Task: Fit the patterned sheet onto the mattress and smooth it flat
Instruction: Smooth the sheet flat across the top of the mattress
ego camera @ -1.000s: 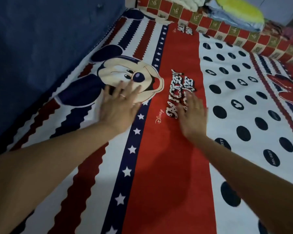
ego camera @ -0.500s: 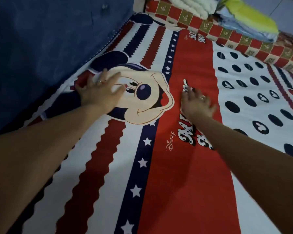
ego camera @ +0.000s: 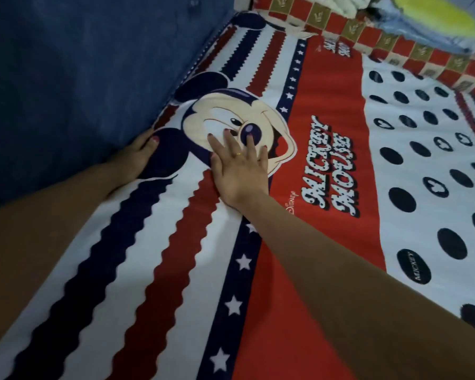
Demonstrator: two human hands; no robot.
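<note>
The sheet [ego camera: 307,270] lies spread over the bed, its red band running up the middle, and the cartoon mouse face [ego camera: 239,124] printed on it serves as the marker. Just below that face the right hand [ego camera: 237,171] lies flat, fingers straight and spread, tips reaching the mouse's nose, holding nothing. To the left of the face, at the sheet's edge, the left hand [ego camera: 137,157] presses down against the blue wall [ego camera: 80,78]; its fingers seem tucked into the gap there, though the view is too dim to be sure. Beyond the face a checked red cloth [ego camera: 368,37] crosses the far end, with a yellow bundle [ego camera: 433,15] on top.
</note>
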